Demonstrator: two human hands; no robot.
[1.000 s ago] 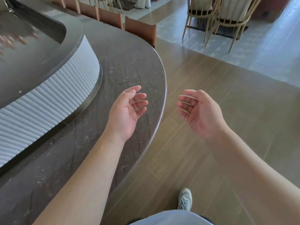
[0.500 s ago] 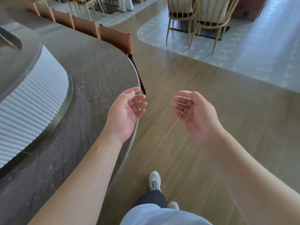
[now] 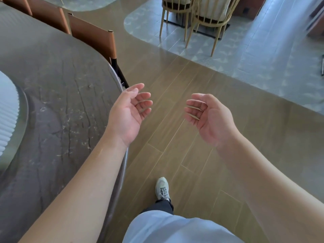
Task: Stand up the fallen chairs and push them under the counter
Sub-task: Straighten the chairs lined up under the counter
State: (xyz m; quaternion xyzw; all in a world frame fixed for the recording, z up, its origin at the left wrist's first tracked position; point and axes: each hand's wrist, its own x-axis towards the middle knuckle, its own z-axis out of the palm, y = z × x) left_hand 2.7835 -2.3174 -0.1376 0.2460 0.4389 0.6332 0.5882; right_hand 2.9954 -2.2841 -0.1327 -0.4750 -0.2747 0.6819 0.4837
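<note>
step: seeking fallen chair, none in view | left hand [image 3: 128,114], right hand [image 3: 208,118] empty, fingers loosely curled, slightly spread | we scan along counter [image 3: 61,95] past tucked brown chair [image 3: 93,35] before bending.

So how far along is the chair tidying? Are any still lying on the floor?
Done: the brown-backed chairs along the curved counter stand upright, tucked against its edge. In hand: nothing; the left hand and right hand are both open and empty, held out over the wooden floor. Left: no fallen chair shows in this view, so any remaining ones would lie out of sight.
</note>
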